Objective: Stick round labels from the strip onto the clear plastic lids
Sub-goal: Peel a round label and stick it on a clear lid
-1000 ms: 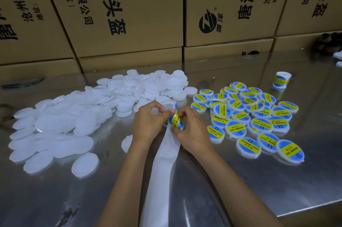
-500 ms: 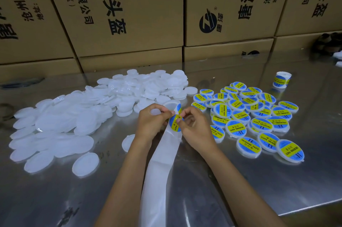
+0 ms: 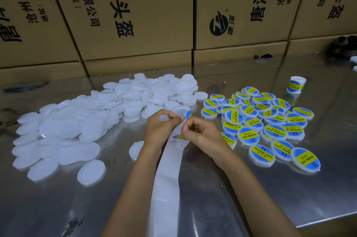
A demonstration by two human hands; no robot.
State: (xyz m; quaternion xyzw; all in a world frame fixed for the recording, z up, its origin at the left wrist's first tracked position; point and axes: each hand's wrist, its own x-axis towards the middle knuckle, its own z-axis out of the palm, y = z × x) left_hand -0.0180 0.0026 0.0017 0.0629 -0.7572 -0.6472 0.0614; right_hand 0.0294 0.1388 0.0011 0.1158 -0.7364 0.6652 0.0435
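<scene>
Peeling slowly, we pinch the label (image 3: 180,136) in our right hand (image 3: 204,136) while our left hand (image 3: 161,127) grips the strip (image 3: 167,178) over the table (image 3: 251,198); keep it flat, unfolded, for a lid (image 3: 90,172).

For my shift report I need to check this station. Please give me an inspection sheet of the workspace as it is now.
Surface: shiny metal table, reflective, bare at the near edge.
Job's things: pile of unlabelled lids on the left; labelled lids heaped on the right; white backing strip running toward the person; label roll standing at the far right.
Clutter: dark object at the far right edge, too blurred to identify.
Grips: left hand holds the strip and a lid; right hand pinches a peeled label.
Cables: nothing seen.
Surroundings: stacked cardboard boxes with printed text behind the table.
</scene>
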